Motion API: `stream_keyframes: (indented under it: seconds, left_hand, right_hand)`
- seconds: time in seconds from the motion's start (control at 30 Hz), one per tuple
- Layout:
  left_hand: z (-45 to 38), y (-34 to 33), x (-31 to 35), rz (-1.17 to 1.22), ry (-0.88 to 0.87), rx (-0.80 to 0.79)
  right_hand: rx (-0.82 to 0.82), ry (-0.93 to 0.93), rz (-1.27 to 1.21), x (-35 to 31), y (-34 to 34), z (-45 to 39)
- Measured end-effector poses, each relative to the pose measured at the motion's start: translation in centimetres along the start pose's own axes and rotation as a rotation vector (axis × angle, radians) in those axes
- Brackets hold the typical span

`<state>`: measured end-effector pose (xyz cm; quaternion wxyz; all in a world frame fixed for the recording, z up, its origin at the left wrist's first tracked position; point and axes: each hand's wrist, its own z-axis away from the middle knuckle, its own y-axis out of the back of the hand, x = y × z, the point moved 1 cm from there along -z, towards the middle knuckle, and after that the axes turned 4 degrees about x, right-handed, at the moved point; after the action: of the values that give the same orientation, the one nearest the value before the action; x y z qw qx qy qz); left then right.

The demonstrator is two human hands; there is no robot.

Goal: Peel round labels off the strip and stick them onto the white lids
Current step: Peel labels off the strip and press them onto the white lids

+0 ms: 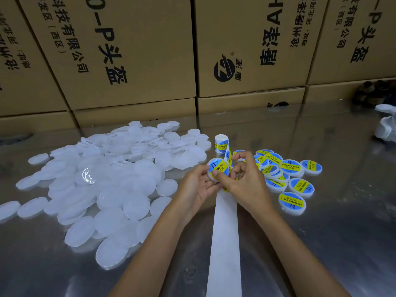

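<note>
- Cardboard cartons [137, 52] printed with black characters stand stacked in a wall along the far edge of a reflective metal table [321, 243]
- A heap of plain white lids [102, 181] spreads across the left half of the table, overlapping one another
- A bare white backing strip [225, 243] runs from the near edge up between the forearms to the hands, then on to a small label roll [220, 142] standing upright just behind them
- Finished lids [289, 181], each carrying a round blue-and-yellow label reading "SOLDERING PASTE", lie clustered to the right of the hands
- The left hand [197, 187] holds one lid [218, 169] by its edge, fingers curled beneath it, the label facing up
- The right hand [244, 179] presses its thumb on that label, its fingers bent over the strip; whether they pinch it is hard to tell
- Dim dark shapes and a few white pieces [385, 125] sit at the far right edge
</note>
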<state>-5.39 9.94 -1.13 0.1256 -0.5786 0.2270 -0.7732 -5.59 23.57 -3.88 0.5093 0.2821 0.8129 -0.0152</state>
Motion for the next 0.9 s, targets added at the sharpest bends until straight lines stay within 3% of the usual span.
stream_keyframes:
  seconds: [0.23,0.4,0.57,0.77,0.9]
  left_hand:
    - [0.2,0.2,0.3,0.118,0.036,-0.082]
    - [0.2,0.3,0.1,0.093,0.027,-0.091]
    - [0.1,0.5,0.1,-0.079,-0.053,-0.096]
    - [0.1,1.0,0.2,-0.47,-0.345,-0.055]
    - [0.2,1.2,0.5,-0.437,-0.386,0.046]
  right_hand:
    - [0.007,-0.039,0.045,0.1,0.0,0.1]
    - [-0.007,0.049,-0.009,0.1,0.2,0.2]
    - [0.038,0.076,-0.021,-0.1,0.6,0.2]
    - [0.012,0.091,0.01,-0.2,0.8,0.3]
    - [-0.013,0.088,-0.04,-0.2,0.7,0.2]
